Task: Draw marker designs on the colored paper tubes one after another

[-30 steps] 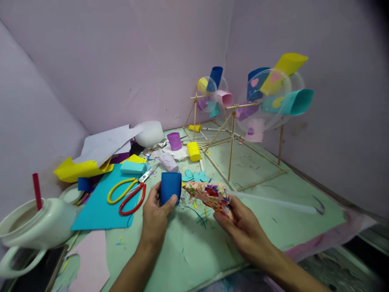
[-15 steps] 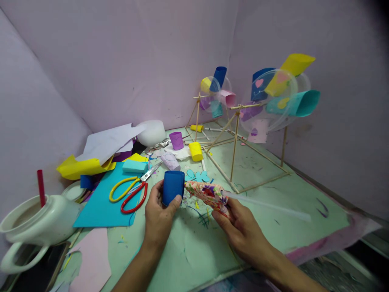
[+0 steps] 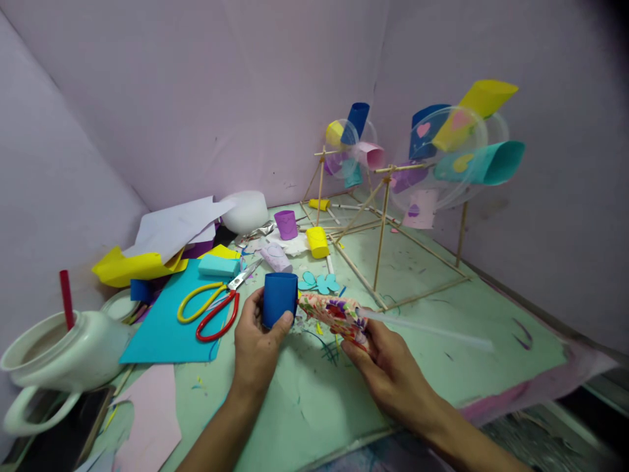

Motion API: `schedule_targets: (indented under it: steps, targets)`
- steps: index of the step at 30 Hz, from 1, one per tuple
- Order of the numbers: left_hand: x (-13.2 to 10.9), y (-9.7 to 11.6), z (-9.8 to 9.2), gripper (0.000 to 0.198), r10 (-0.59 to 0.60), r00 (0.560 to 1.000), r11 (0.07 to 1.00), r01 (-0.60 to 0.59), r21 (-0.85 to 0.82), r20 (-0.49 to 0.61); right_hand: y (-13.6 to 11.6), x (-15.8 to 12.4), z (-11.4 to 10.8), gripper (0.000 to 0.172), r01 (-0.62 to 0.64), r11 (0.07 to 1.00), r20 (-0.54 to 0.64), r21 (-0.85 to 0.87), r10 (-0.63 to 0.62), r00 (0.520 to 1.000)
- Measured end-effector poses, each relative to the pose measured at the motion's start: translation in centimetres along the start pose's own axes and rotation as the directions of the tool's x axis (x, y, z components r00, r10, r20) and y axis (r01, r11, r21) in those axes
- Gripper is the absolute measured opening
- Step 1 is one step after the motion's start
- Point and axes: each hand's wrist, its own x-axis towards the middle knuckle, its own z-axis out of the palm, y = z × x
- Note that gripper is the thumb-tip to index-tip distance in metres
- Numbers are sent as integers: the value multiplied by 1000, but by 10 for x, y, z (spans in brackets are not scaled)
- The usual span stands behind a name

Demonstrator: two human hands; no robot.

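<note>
My left hand (image 3: 260, 337) holds a dark blue paper tube (image 3: 280, 300) upright, thumb on its front and fingers behind. In my right hand (image 3: 386, 360) is a floral-patterned glue gun (image 3: 334, 313), gripped by its handle. A translucent glue stick (image 3: 432, 331) sticks out of its back end. The gun's nozzle is at the tube's right edge; whether it touches I cannot tell. Just beyond lie teal paper flower cutouts (image 3: 319, 282). Scissors (image 3: 213, 308) with one yellow and one red handle rest left of my left hand, on a teal sheet (image 3: 162, 334).
Two stick-framed wheels with coloured paper cups, a near one (image 3: 386, 229) and a far one (image 3: 322, 183), stand at the back right. Small yellow (image 3: 317, 242) and purple (image 3: 285, 225) paper tubes sit mid-table. A white pot (image 3: 83, 354), a phone (image 3: 73, 426) and paper scraps (image 3: 147, 419) fill the left.
The view has shifted slightly. Both hands keep their grip, with the glue gun's nozzle still at the blue tube's right edge. Less of the glue stick's far end extends rightward.
</note>
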Motion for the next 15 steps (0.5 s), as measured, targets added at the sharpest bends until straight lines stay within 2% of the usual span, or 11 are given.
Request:
schedule_targets:
  steps: [5,15]
  targets:
    - [-1,2,0,68,-21,1000,1000,21,10,-22,2,-2,1,23,18,1000,11,18,-19,1000]
    - [1,1,0,68,-6,1000,1000,6,-10,2,0,-3,2,17,18,998,52,54,-21,998]
